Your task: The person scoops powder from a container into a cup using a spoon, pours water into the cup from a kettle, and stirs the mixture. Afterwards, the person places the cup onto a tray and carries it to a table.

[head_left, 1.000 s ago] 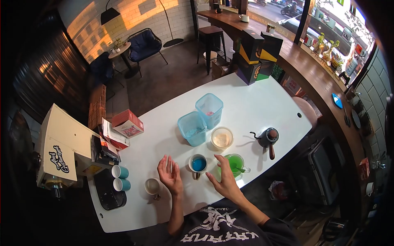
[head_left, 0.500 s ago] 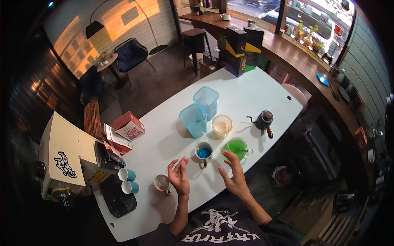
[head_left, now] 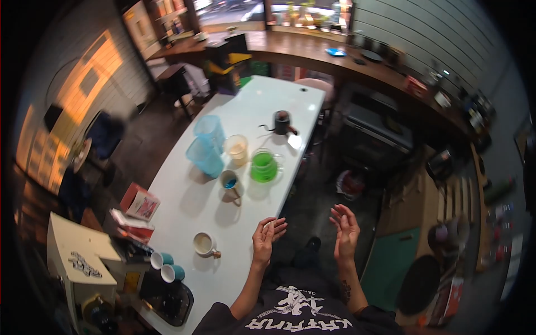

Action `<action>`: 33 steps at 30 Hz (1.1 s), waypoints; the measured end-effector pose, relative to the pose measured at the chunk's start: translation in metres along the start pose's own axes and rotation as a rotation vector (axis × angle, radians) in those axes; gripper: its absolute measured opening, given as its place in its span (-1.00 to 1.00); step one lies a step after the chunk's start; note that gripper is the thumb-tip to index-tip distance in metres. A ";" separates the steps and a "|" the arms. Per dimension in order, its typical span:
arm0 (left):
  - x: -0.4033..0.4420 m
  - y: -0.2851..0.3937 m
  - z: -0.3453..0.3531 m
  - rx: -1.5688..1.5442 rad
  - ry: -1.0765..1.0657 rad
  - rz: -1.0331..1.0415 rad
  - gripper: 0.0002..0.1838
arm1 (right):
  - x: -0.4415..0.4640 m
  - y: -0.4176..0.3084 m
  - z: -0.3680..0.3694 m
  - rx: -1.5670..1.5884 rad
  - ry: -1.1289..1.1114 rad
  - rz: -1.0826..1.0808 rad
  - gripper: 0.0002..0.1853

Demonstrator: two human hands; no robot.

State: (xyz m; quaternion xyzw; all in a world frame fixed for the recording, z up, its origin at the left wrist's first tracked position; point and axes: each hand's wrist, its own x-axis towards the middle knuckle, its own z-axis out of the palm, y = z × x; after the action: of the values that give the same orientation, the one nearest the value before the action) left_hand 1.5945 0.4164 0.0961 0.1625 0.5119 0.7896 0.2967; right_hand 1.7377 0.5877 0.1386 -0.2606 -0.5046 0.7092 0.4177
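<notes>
My left hand (head_left: 268, 239) is raised at the table's near edge, holding nothing, with its fingers apart. Past that edge, over the floor, my right hand (head_left: 345, 230) is also raised and empty, its fingers spread. Nearest to my left hand are a cup of blue liquid (head_left: 229, 182) and a cup with pale contents (head_left: 204, 244). Farther along the white table (head_left: 184, 195) stand a glass jug of green liquid (head_left: 263, 166), a tub of pale powder (head_left: 237, 149), two light blue containers (head_left: 204, 157) and a dark gooseneck kettle (head_left: 282, 122).
A cream machine (head_left: 84, 251), two teal cups (head_left: 172, 273), a black tray (head_left: 181, 301) and a red box (head_left: 139, 202) are at the left. Dark boxes (head_left: 223, 70) stand at the table's far end. A wooden counter (head_left: 296, 44) runs behind; wooden shelving (head_left: 407, 212) is at the right.
The view has swung to the right, with some blur. My hands have moved away from the cups to the table's near edge and beyond it. The objects on the table keep their places.
</notes>
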 end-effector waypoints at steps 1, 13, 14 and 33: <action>-0.001 -0.004 0.010 -0.025 -0.070 -0.081 -0.61 | -0.006 -0.005 -0.019 0.036 0.083 -0.010 -0.58; -0.034 -0.115 0.138 -0.280 -0.450 -0.697 -0.50 | -0.153 0.007 -0.333 0.539 1.133 0.031 -0.37; -0.040 -0.125 0.152 -0.272 -0.480 -0.717 -0.50 | -0.170 0.009 -0.359 0.633 1.223 0.066 -0.35; -0.215 -0.374 0.416 0.496 -0.768 -1.055 0.04 | -0.295 -0.054 -0.562 -0.615 1.440 0.978 -0.35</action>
State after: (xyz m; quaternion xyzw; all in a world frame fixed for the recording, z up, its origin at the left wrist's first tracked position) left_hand 2.1065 0.6879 -0.0558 0.2230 0.5463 0.2866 0.7548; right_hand 2.3522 0.6223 -0.0252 -0.9226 -0.1230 0.3081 0.1968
